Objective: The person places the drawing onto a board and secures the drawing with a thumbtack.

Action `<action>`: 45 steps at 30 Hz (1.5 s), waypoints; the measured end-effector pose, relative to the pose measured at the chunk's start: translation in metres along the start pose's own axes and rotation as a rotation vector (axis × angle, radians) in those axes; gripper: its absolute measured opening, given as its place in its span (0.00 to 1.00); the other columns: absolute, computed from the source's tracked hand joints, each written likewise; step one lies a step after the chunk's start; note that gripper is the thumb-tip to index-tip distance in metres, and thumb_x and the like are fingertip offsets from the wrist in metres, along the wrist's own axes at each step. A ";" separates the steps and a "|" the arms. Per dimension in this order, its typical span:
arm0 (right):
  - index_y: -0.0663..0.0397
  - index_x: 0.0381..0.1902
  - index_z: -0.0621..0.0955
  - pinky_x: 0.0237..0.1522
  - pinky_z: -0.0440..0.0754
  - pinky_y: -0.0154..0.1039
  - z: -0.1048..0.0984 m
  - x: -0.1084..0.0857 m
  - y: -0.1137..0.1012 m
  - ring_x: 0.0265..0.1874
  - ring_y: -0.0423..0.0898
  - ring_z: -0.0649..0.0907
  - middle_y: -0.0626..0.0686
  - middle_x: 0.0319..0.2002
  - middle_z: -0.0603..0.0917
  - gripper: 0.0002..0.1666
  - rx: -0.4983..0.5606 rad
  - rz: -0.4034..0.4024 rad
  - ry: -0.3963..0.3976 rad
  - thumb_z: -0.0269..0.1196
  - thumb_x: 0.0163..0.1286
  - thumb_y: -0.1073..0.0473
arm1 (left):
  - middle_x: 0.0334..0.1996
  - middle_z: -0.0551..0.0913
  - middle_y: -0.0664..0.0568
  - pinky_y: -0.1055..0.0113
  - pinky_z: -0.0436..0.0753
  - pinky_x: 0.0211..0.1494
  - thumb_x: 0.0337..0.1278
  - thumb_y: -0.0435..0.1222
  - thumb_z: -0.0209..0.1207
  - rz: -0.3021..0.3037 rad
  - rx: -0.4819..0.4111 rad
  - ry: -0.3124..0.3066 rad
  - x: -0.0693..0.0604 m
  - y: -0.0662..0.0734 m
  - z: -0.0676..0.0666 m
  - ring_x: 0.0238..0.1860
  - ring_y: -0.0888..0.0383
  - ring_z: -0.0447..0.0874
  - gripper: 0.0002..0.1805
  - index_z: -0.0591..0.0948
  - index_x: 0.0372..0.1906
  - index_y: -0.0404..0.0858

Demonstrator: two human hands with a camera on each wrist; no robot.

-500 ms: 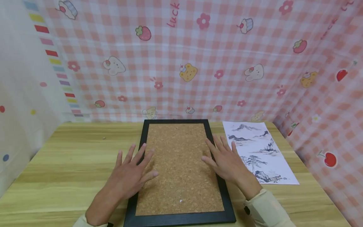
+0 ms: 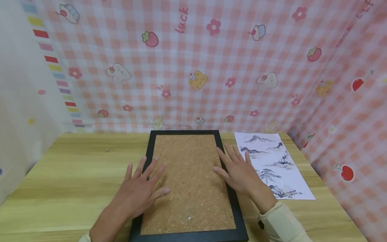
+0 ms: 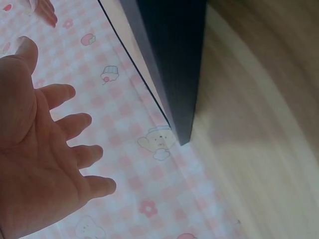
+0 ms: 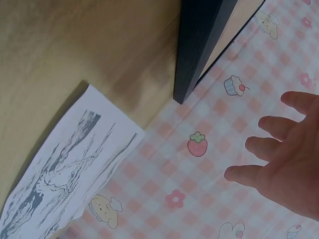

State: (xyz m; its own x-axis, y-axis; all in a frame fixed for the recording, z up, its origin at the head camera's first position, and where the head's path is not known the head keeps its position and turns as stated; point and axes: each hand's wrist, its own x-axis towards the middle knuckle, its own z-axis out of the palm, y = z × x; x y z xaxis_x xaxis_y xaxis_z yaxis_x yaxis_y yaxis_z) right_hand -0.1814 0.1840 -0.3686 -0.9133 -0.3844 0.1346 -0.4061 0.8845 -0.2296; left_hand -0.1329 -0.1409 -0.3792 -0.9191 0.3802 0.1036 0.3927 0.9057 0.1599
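Observation:
A black-framed cork board [image 2: 187, 181] lies on the wooden table in the head view, its short side toward me. Over its left edge hovers my left hand [image 2: 134, 193], fingers spread and holding nothing. My right hand [image 2: 242, 174] is spread above the right edge, also with nothing in it. Both wrist views show the palms apart from the board, beside the black frame edge [image 3: 169, 64]. To the right of the board lies a white paper [image 2: 290, 178] printed with ink landscape drawings of mountains and trees; its corner shows in the right wrist view.
A tiny pale speck [image 2: 189, 218] sits on the lower cork, and a small dark bit [image 2: 107, 150] lies on the table at the left. Pink checked cloth [image 2: 181, 60] with cartoon prints hangs behind the table and along its right side.
The head view has tilted and shifted slightly, so the scene sits a little lower and further left. Both hands stay spread over the board, with little other movement.

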 end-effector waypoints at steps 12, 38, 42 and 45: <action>0.50 0.81 0.59 0.71 0.42 0.73 -0.002 -0.004 0.012 0.78 0.64 0.47 0.62 0.80 0.51 0.41 -0.017 0.025 -0.005 0.50 0.80 0.36 | 0.80 0.52 0.45 0.30 0.44 0.73 0.71 0.62 0.51 0.045 -0.017 -0.008 0.006 0.013 0.005 0.80 0.39 0.39 0.40 0.61 0.80 0.49; 0.53 0.82 0.53 0.69 0.38 0.75 -0.041 -0.001 0.070 0.78 0.67 0.45 0.66 0.80 0.46 0.47 -0.028 0.176 -0.046 0.41 0.79 0.29 | 0.80 0.54 0.47 0.36 0.46 0.76 0.68 0.69 0.44 0.250 0.062 -0.019 0.043 0.078 0.010 0.80 0.42 0.43 0.43 0.60 0.80 0.52; 0.56 0.81 0.55 0.69 0.38 0.75 -0.048 0.002 0.082 0.77 0.69 0.46 0.68 0.79 0.47 0.48 -0.048 0.183 -0.028 0.42 0.79 0.29 | 0.80 0.53 0.48 0.36 0.47 0.76 0.68 0.69 0.43 0.277 0.070 -0.016 0.049 0.089 0.013 0.80 0.41 0.43 0.43 0.60 0.80 0.52; 0.59 0.80 0.56 0.69 0.41 0.76 -0.054 0.005 0.093 0.76 0.71 0.48 0.69 0.79 0.47 0.48 -0.067 0.184 -0.010 0.43 0.79 0.31 | 0.81 0.52 0.49 0.37 0.46 0.77 0.68 0.70 0.43 0.288 0.072 -0.019 0.054 0.098 0.014 0.80 0.42 0.41 0.43 0.58 0.81 0.53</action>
State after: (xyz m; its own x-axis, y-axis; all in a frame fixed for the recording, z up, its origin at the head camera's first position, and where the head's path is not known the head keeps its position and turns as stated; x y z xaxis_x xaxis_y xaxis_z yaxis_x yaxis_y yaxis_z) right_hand -0.2217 0.2786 -0.3370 -0.9724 -0.2167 0.0867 -0.2294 0.9557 -0.1847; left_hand -0.1451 -0.0292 -0.3718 -0.7709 0.6262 0.1162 0.6346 0.7708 0.0565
